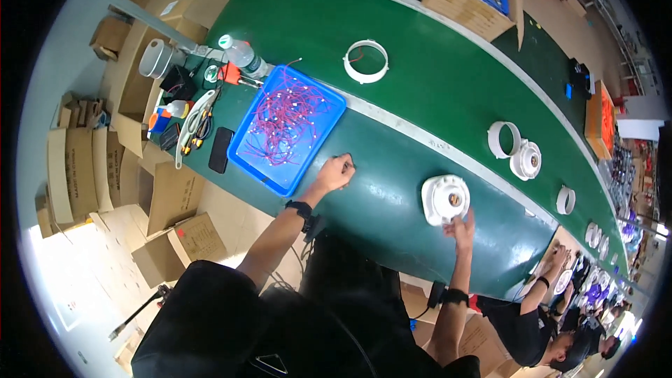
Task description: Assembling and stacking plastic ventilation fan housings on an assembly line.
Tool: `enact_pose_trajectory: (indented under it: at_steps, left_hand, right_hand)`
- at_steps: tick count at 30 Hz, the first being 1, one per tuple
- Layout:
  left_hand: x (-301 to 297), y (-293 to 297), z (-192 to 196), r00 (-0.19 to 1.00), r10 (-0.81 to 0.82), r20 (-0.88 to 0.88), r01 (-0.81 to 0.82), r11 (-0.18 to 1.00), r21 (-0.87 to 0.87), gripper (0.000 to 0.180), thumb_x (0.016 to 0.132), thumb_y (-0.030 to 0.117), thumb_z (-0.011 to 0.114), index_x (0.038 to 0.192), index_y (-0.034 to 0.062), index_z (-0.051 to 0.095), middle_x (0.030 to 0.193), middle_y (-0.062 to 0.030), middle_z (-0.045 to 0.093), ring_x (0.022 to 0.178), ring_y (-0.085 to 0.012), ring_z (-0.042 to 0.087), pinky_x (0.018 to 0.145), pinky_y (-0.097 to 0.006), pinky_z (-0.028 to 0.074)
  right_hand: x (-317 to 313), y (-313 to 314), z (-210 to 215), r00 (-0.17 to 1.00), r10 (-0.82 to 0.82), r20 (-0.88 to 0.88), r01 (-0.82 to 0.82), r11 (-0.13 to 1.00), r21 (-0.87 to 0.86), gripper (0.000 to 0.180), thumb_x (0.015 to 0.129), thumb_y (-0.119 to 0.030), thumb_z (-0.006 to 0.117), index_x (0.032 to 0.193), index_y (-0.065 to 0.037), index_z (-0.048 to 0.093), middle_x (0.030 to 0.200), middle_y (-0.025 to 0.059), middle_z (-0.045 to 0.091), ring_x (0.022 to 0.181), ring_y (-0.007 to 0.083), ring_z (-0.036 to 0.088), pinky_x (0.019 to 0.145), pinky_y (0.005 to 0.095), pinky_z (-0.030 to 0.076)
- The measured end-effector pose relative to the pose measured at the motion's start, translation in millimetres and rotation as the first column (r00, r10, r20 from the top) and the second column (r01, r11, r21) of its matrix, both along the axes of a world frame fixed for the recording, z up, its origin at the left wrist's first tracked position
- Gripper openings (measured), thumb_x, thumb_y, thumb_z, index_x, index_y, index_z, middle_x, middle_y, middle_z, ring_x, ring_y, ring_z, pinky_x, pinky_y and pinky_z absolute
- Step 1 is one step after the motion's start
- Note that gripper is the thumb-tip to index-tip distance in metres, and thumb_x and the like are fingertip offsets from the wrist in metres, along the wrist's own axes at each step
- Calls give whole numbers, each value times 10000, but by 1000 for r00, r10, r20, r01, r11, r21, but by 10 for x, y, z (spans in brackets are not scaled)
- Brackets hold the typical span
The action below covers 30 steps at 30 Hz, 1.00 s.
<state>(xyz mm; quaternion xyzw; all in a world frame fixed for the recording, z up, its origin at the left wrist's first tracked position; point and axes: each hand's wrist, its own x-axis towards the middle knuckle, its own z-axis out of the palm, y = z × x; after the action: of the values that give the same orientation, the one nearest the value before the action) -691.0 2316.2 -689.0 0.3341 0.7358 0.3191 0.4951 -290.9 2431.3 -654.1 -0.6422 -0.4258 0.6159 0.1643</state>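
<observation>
My left hand (337, 172) is closed, fingers curled, above the green worktable (381, 217), just right of a blue tray (285, 189). Whatever its fingers may hold is hidden. In the tray lies a tangle of thin red and purple wires (283, 122) with small white connectors. My right hand (460, 231) is at the near edge of a white round plastic housing (439, 199), its fingers apart and at least one seeming to touch the rim. A copper-coloured part shows in the housing's centre.
Beyond a pale rail, the green belt carries a white ring (365, 78), another ring (493, 141) and a housing (526, 161). At left are a bottle (241, 54), a phone (220, 150) and hand tools (196, 126). A co-worker (525, 322) sits at right.
</observation>
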Motion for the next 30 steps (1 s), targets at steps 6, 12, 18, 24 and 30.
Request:
enact_pose_trajectory:
  at_steps: [6, 12, 18, 24, 30]
  left_hand:
    - [64, 23, 21, 996, 13, 91, -15, 1000, 24, 109, 865, 103, 541, 838, -2, 550, 564, -90, 614, 440, -171, 600, 416, -318, 476]
    - [70, 40, -62, 994, -72, 79, 76, 996, -41, 110, 859, 108, 552, 804, 15, 533, 572, -87, 622, 433, -164, 590, 429, -318, 467]
    - [-127, 25, -65, 994, -33, 108, 38, 998, -47, 98, 872, 96, 524, 823, 12, 528, 584, -91, 620, 457, -158, 606, 422, -301, 482]
    - [15, 34, -232, 991, -32, 130, 26, 999, 46, 101, 890, 86, 509, 809, 25, 517, 597, -79, 585, 474, -154, 603, 405, -303, 471]
    - [-576, -219, -731, 975, -75, 208, 28, 974, 223, 119, 949, 167, 529, 927, 50, 528, 592, -112, 571, 431, -164, 521, 366, -289, 389]
  right_hand:
    - [-1285, 1145, -147, 994, -92, -58, 91, 996, -24, 582, 910, -95, 537, 1404, -44, 235, 729, 127, 607, 603, 217, 639, 524, 369, 581]
    - [-1939, 1722, -228, 987, 99, -127, -94, 995, 46, 661, 910, -134, 536, 1467, -77, 186, 1002, 210, 631, 844, 288, 673, 723, 409, 590]
    - [-1389, 1323, -251, 963, 269, -28, -270, 963, -21, 521, 902, -138, 512, 1402, -91, 377, 1043, 173, 646, 898, 259, 660, 756, 401, 556]
    - [586, -221, -786, 960, 75, 269, -89, 995, 41, 317, 831, -59, 465, 1123, -27, 584, 825, 122, 680, 677, 220, 655, 550, 337, 552]
    - [1153, -1868, -1161, 946, -301, 120, 313, 944, -104, 238, 840, -165, 543, 1023, -70, 662, 850, 105, 693, 712, 218, 668, 592, 378, 559]
